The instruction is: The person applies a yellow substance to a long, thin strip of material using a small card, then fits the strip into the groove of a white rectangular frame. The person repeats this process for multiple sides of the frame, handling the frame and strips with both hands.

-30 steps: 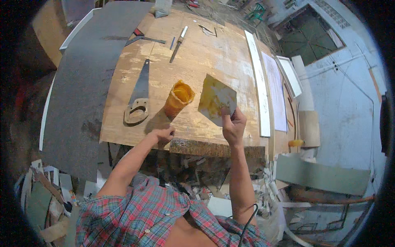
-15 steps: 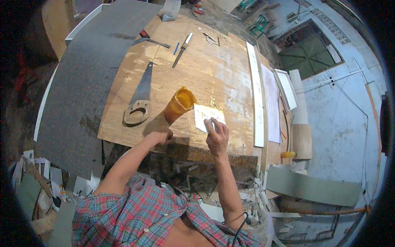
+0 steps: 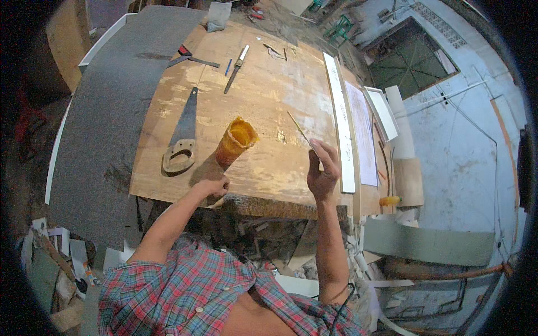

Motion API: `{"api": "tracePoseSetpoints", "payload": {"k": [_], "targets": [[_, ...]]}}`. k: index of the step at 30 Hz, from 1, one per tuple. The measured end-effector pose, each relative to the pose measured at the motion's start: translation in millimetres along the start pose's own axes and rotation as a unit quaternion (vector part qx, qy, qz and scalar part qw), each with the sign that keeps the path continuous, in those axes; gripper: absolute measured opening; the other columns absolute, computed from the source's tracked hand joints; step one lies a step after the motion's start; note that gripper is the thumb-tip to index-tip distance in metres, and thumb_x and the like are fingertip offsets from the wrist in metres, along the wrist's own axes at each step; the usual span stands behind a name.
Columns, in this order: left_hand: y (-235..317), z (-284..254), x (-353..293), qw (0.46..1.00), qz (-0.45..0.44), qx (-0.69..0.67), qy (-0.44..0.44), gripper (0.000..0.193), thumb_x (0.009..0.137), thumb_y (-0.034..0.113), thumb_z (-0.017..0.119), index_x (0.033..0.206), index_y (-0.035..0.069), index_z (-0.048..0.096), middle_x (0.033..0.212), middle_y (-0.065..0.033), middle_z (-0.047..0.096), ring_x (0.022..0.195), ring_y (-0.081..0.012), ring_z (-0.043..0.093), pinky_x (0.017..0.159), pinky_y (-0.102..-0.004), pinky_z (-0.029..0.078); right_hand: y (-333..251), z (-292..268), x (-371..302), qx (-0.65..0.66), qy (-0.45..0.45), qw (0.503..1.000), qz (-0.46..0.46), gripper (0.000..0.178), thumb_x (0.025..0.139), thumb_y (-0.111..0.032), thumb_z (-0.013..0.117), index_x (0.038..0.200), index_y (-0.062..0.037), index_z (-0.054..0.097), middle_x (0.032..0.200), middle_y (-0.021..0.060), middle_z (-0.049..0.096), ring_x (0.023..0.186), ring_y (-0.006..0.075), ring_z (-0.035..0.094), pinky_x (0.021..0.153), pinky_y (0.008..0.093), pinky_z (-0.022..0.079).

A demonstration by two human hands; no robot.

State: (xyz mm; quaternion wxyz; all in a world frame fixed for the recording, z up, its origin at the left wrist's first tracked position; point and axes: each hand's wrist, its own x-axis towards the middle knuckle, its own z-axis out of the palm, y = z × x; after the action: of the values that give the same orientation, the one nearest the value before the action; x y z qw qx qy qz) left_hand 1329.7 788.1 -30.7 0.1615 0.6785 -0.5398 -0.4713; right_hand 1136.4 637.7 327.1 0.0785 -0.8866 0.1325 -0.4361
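My right hand point(image 3: 324, 169) is raised over the right part of the wooden tabletop point(image 3: 263, 173). Between its fingers is a thin, flat white piece point(image 3: 298, 126), turned almost edge-on, with a yellowish edge. At the table's near edge lies my left hand point(image 3: 214, 186), fingers curled in; whatever it may hold is hidden. Just beyond it stands an amber plastic container point(image 3: 232, 147), open at the top, with yellow-orange stuff inside. Left of that rests a handsaw point(image 3: 182, 140), its wooden handle toward me.
A file-like tool with a white handle point(image 3: 237, 67) and a blue pencil-like stick point(image 3: 228, 68) lie farther back. Beside them is a dark square point(image 3: 193, 60). A long white strip point(image 3: 341, 123) runs along the right side. A grey sheet point(image 3: 112, 112) covers the left.
My right hand has moved to the right, and the white piece has turned from face-up to nearly edge-on. My left hand keeps its place beside the container. The whole view has shifted slightly.
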Motion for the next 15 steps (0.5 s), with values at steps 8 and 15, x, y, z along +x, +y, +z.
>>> {"api": "tracePoseSetpoints", "payload": {"k": [8,15], "targets": [[124.9,-83.5,-112.2,0.981,0.078,0.164,0.066,0.016,0.074,0.021,0.067,0.082,0.008,0.069,0.096,-0.0154,0.069,0.09,-0.0354,0.065,0.076,-0.0448,0.052,-20.6,74.9,8.8,-0.067,-0.203,0.974,-0.076,0.048,0.083,-0.001,0.054,0.129,-0.0154,0.055,0.127,0.0113,0.057,0.115,0.0303,0.053,0.099,0.0422,0.039],[5.8,-3.0,14.6,0.955,0.173,0.206,0.122,0.019,0.069,0.02,0.071,0.082,0.006,0.07,0.088,-0.0177,0.069,0.086,-0.0338,0.066,0.075,-0.0444,0.052,-18.6,84.1,-6.6,-0.071,-0.43,0.9,-0.028,0.086,0.072,-0.029,0.068,0.148,-0.0185,0.03,0.151,0.0157,0.031,0.136,0.0358,0.032,0.111,0.0526,0.025]]}}
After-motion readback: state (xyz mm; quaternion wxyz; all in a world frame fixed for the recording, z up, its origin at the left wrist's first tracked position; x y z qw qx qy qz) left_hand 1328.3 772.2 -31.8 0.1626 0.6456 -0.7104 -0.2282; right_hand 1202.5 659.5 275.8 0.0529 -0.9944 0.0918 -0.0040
